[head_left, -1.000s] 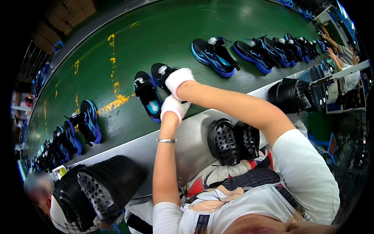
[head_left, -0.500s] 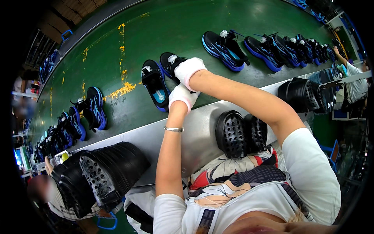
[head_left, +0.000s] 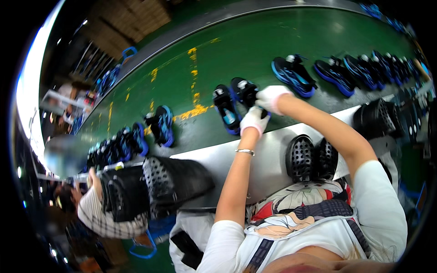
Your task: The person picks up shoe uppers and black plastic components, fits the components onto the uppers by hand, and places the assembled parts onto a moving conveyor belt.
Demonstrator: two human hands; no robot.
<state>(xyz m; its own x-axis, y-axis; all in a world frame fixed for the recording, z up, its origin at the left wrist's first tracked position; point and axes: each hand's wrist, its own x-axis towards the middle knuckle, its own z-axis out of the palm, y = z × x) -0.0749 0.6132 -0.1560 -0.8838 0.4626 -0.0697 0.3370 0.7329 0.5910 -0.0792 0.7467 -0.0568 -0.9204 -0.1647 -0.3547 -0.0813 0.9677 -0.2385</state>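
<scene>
Fingers in white gloves crowd the heel end of a black-and-blue shoe (head_left: 243,91) on a green worktop (head_left: 236,50), the left hand (head_left: 255,120) over its heel, the right hand (head_left: 273,97) at its right side; both appear to touch it, though whether they pinch cannot be told. From the fingers, the shoe lies up and left, its long axis running from covered heel to toe at the far side. Left to right around that shoe: a row of shoes (head_left: 124,143) well left; a black ridged piece (head_left: 180,182) nearer the wearer; a companion shoe (head_left: 226,110) just beside it, crowding its left flank; black dotted soles (head_left: 301,159) below and right; another shoe (head_left: 293,77) beyond the right hand. Nothing stands between the hands and the shoe.
</scene>
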